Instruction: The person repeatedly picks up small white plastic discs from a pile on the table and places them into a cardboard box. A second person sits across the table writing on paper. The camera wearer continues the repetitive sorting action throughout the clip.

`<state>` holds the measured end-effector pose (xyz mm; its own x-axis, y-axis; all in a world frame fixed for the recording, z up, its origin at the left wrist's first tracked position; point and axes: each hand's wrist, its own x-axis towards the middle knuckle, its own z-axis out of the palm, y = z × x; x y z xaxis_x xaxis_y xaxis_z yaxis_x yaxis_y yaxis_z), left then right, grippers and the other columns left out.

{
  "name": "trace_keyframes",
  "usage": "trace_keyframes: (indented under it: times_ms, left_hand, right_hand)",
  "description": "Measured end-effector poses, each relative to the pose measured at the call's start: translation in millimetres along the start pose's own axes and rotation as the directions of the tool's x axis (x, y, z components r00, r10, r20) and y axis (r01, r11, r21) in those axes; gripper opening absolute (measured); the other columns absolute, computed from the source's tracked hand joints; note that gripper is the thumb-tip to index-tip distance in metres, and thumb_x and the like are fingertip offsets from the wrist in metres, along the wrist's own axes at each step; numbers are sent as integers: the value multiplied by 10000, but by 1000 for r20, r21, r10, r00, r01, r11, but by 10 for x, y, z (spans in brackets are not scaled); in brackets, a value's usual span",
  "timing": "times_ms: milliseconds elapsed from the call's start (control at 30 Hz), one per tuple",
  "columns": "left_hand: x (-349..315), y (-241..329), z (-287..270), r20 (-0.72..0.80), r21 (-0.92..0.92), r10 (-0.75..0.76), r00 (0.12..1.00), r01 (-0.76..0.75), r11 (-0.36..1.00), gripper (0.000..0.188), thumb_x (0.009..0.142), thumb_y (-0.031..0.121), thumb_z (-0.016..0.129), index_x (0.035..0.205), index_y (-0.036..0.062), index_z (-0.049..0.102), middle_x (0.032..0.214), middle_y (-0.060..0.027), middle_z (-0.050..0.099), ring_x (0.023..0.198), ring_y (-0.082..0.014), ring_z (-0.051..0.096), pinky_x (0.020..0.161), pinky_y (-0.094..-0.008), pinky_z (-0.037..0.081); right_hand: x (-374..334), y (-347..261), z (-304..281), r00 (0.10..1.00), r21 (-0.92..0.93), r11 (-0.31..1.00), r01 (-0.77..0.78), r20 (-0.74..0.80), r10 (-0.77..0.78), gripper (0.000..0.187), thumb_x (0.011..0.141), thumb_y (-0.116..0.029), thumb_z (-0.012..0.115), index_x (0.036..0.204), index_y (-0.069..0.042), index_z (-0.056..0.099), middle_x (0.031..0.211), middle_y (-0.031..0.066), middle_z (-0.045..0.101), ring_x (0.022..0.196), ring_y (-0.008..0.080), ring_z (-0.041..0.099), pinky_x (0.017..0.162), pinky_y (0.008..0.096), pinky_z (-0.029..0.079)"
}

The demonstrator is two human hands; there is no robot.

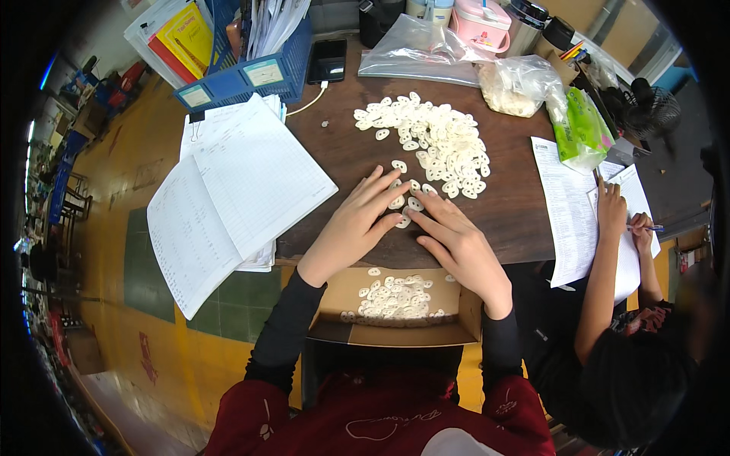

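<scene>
Head view: left hand (351,216) and right hand (461,241) face each other near the desk's (513,216) front edge. Fingers of each spread apart, tips on or just beside a few small white oval pieces (415,204) with holes. Larger heap (450,143) of the same lies beyond. Open cardboard box (403,335), holding more, sits below the front edge, between the forearms. Bare wood runs right of the heap to printed sheets (561,209); leftward, an open notebook (236,190) overhangs the edge, its corner near the left hand.
</scene>
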<state>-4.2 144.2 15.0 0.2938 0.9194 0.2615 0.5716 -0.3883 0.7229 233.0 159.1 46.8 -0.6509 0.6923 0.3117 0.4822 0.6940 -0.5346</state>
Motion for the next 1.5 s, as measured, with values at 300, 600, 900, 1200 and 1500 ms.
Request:
trace_keyframes:
  times_ms: [300,600,900,1200,1500]
  left_hand:
    - [-42,-19,45,-47,159,-22,999,29,987,358,1015,202,699,1370,167,720,1633,-83,498,1571,-351,360,1232,-502,371]
    - [-52,-18,78,-175,9,-80,981,82,997,271,1010,163,684,1263,86,741,1566,-126,552,1510,-402,434,1210,-507,400]
    - [-73,-16,81,-198,59,-96,976,110,992,259,989,130,718,1240,124,782,1565,-96,568,1518,-355,444,1215,-471,403]
    - [-90,-44,33,-172,19,-15,985,19,1000,194,934,17,685,1058,65,826,1510,-109,616,1476,-377,485,1211,-478,408]
    - [-91,-8,31,-154,-6,-35,987,35,999,269,944,12,684,1152,114,821,1506,-83,628,1480,-354,492,1225,-492,395]
  right_hand:
    - [-179,15,-66,992,-51,995,-90,86,94,401,987,-124,687,1383,-61,681,1496,149,623,1411,346,566,1221,514,397]
    - [-266,13,-143,993,-130,989,-68,82,79,414,968,-102,694,1380,-57,684,1532,156,592,1425,355,554,1225,523,394]
    - [-507,-196,-214,934,113,990,90,336,-123,447,932,-221,746,1356,-81,718,1535,136,601,1441,318,553,1226,525,400]
    - [-93,-170,-12,986,-16,996,87,146,-84,458,972,-185,712,1409,-54,666,1522,141,603,1452,328,533,1225,498,406]
    - [-160,-125,47,987,-136,986,93,141,-74,446,947,-226,742,1374,-103,705,1504,123,616,1444,298,540,1211,472,426]
